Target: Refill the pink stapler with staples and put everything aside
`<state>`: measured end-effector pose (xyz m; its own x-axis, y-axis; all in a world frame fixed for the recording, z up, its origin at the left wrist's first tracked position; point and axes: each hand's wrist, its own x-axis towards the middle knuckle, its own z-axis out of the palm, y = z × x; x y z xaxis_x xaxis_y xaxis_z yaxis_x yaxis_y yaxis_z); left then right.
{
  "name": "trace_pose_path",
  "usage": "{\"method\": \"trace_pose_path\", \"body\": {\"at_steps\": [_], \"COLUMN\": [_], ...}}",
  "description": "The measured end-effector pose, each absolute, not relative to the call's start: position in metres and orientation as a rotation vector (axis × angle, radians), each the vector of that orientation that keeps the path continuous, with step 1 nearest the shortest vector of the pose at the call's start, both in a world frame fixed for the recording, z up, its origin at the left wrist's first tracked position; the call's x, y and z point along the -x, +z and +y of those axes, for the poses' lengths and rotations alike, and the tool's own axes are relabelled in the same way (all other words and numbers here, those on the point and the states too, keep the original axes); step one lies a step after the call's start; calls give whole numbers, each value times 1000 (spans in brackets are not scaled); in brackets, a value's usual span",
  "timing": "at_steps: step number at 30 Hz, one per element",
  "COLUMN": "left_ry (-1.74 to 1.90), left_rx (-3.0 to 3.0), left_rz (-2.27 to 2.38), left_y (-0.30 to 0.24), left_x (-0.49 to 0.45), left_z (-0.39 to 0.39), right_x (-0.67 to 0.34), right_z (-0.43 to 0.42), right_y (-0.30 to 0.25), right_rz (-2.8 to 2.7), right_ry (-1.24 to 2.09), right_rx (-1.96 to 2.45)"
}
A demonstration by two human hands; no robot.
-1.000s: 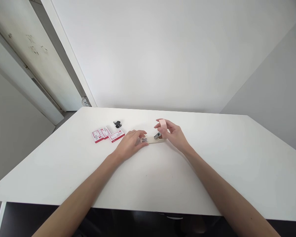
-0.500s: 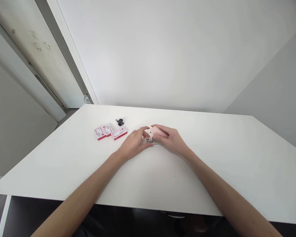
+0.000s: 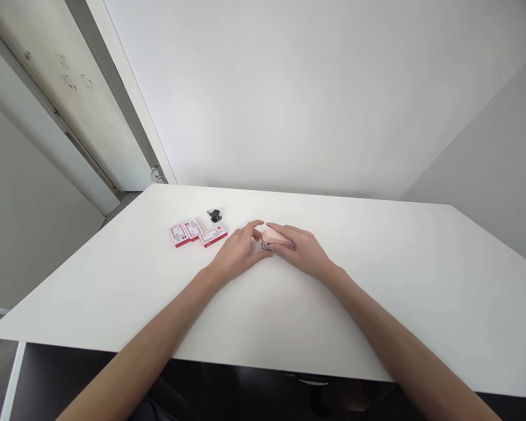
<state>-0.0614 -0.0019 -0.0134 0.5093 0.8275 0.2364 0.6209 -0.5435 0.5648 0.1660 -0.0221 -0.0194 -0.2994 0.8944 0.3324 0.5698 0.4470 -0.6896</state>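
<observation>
White wall (image 3: 289,99) behind a white counter (image 3: 355,327), whose broad, level top supports the work. The left hand (image 3: 234,254) and right hand (image 3: 302,251) nearly meet above it, forearms angled inward. The pink-topped device (image 3: 277,236), probably a stapler, rests on the counter between them. The right hand is wrapped over the pink top, a hold suited to pressing or guiding it; the left thumb lies by the near edge of the base, fingers arched behind, presumably to steady it, though how firmly cannot be told. Three red-and-white boxes (image 3: 213,235) lie flat to the left, within reach but out of the way. Beyond them sits a small black object (image 3: 214,216). A patterned label (image 3: 265,247) shows on the base.
</observation>
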Motion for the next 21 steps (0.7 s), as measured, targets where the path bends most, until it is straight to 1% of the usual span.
{"method": "trace_pose_path", "body": {"at_steps": [6,12,21], "left_ry": [841,1007,937], "left_rx": [-2484,-2568,-2519], "left_rz": [1251,1467,1875], "left_y": [-12,-14,-25], "left_x": [65,68,75], "left_z": [2,8,16], "right_x": [-169,-171,-170], "right_z": [-18,-15,-15], "right_y": [-22,-25,-23], "right_rz": [-1897,-1806,-1780], "right_ry": [567,549,593], "right_rx": [1301,1317,1330]}}
